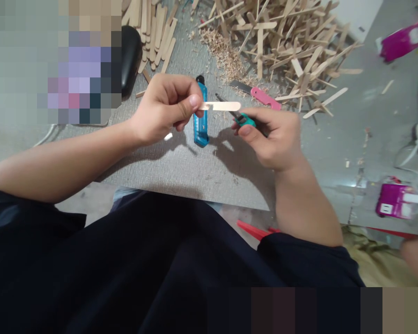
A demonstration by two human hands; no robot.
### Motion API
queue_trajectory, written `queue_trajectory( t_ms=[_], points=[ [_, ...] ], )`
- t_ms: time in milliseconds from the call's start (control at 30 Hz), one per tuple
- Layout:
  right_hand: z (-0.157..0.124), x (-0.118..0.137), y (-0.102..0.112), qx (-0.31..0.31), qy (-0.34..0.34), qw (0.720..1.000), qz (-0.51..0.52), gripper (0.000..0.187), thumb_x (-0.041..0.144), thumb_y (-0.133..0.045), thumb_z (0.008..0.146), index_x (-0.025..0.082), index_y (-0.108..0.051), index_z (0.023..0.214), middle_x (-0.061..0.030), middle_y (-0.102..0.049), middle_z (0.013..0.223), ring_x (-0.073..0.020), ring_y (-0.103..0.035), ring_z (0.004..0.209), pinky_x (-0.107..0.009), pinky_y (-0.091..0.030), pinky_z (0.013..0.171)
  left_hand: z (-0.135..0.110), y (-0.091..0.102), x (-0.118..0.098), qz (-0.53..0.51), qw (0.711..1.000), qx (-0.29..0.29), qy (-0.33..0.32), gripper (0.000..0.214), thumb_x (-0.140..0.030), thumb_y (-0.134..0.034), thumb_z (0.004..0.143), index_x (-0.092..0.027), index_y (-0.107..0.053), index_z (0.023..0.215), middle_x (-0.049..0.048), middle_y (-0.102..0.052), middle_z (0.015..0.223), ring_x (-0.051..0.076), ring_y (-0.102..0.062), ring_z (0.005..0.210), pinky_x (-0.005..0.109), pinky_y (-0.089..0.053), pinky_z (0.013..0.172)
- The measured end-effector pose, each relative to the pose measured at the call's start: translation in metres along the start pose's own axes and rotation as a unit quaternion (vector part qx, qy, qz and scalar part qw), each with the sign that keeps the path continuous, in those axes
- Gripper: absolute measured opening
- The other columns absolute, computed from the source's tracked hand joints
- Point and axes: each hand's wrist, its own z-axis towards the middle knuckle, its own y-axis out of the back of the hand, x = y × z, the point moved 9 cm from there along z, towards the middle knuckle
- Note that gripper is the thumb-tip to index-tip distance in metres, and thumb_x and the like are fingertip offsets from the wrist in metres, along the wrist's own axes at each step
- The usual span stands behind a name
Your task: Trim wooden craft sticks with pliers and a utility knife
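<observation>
Between its thumb and bent fingers, my left hand (174, 105) pinches one end of a flat wooden craft stick (223, 106). Its rounded tip points right. My right hand (271, 134) is closed around a small teal-handled knife (244, 119), most of the handle being hidden in the palm. The knife's dark blade crosses the stick near its rounded tip; whether they touch I cannot tell. Below my left fingertips, a blue utility knife (201, 125) lies on the grey table (181, 171). A pink-handled knife (264, 98) with its blade out rests beyond my right hand.
A large heap of craft sticks (299, 51) covers the back right, with wood shavings (223, 53) beside it. More sticks (156, 32) lie in rows at the back left, near a black rounded object (129, 60). Purple packages (392, 200) are on the right.
</observation>
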Motion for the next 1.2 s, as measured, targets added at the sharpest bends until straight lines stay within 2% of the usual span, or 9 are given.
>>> queue_trajectory(
  t_ms=[100,233,433,567,667,800,967,1067,1200],
  points=[
    [0.000,0.004,0.006,-0.026,0.039,0.998,-0.042,0.057,0.082,-0.084,0.094,0.026,-0.090,0.105,-0.0027,-0.076,0.083,-0.0171,-0.062,0.073,-0.036,-0.044,0.068,-0.003,0.002,-0.008,-0.001,0.999,-0.038,0.006,0.047,-0.058,-0.091,0.097,-0.021,-0.072,0.075,-0.0049,-0.055,0.056,0.005,-0.041,0.044,0.026,-0.027,0.047],
    [0.001,-0.004,0.001,0.012,0.000,1.000,0.015,0.061,0.083,-0.085,0.093,0.026,-0.092,0.109,-0.0032,-0.080,0.084,-0.0163,-0.066,0.071,-0.033,-0.049,0.063,-0.005,0.005,-0.010,0.015,0.997,-0.065,0.030,0.034,-0.041,-0.086,0.093,-0.018,-0.072,0.072,-0.0035,-0.058,0.057,0.004,-0.041,0.043,0.024,-0.027,0.048],
    [0.001,-0.005,-0.005,0.047,-0.039,0.994,0.090,0.057,0.080,-0.092,0.088,0.024,-0.091,0.100,-0.0061,-0.084,0.088,-0.0159,-0.071,0.071,-0.031,-0.059,0.065,-0.007,0.004,-0.006,0.043,0.994,-0.055,0.082,0.032,-0.040,-0.088,0.090,-0.018,-0.072,0.072,-0.0051,-0.050,0.049,0.006,-0.044,0.046,0.023,-0.028,0.050],
    [0.003,-0.003,-0.008,0.072,-0.038,0.993,0.089,0.059,0.081,-0.090,0.090,0.023,-0.090,0.097,-0.0051,-0.083,0.081,-0.0157,-0.070,0.066,-0.031,-0.057,0.060,-0.007,0.006,-0.008,0.044,0.994,-0.048,0.091,0.030,-0.038,-0.091,0.090,-0.016,-0.077,0.075,-0.0048,-0.052,0.050,0.004,-0.043,0.045,0.025,-0.025,0.050],
    [0.002,-0.004,-0.010,0.089,-0.046,0.991,0.093,0.058,0.079,-0.090,0.091,0.021,-0.090,0.097,-0.0053,-0.083,0.080,-0.0143,-0.070,0.066,-0.029,-0.057,0.061,-0.002,0.004,-0.006,0.036,0.996,-0.017,0.074,0.035,-0.044,-0.096,0.090,-0.017,-0.080,0.074,-0.0054,-0.052,0.048,0.004,-0.041,0.042,0.027,-0.024,0.046],
    [0.001,-0.004,-0.010,0.101,-0.073,0.989,0.074,0.057,0.079,-0.089,0.092,0.023,-0.091,0.097,-0.0061,-0.084,0.083,-0.0157,-0.070,0.070,-0.031,-0.057,0.064,0.005,-0.001,-0.002,0.028,0.999,0.034,0.027,0.051,-0.067,-0.094,0.092,-0.021,-0.081,0.072,-0.0056,-0.048,0.041,0.006,-0.037,0.035,0.031,-0.017,0.038],
    [0.001,-0.003,-0.011,0.115,-0.081,0.988,0.063,0.061,0.083,-0.089,0.089,0.023,-0.091,0.094,-0.0059,-0.082,0.080,-0.0170,-0.070,0.069,-0.033,-0.054,0.062,0.007,0.005,0.007,0.050,0.998,0.040,0.025,0.047,-0.066,-0.094,0.093,-0.023,-0.083,0.076,-0.0028,-0.053,0.044,0.010,-0.043,0.039,0.034,-0.023,0.040],
    [0.002,-0.003,-0.012,0.115,-0.079,0.988,0.067,0.062,0.084,-0.088,0.089,0.022,-0.090,0.091,-0.0059,-0.081,0.077,-0.0165,-0.069,0.068,-0.032,-0.053,0.061,0.010,0.006,0.015,0.043,0.997,0.064,0.021,0.055,-0.079,-0.091,0.089,-0.026,-0.083,0.076,-0.0031,-0.053,0.041,0.010,-0.040,0.036,0.035,-0.021,0.036],
    [0.002,-0.003,-0.012,0.116,-0.086,0.988,0.054,0.064,0.084,-0.088,0.089,0.021,-0.090,0.089,-0.0063,-0.080,0.076,-0.0134,-0.066,0.065,-0.028,-0.049,0.058,0.012,0.009,0.015,0.074,0.996,0.048,-0.006,0.062,-0.090,-0.078,0.094,-0.031,-0.081,0.074,-0.0045,-0.049,0.038,0.010,-0.037,0.035,0.036,-0.019,0.036]
  ],
)
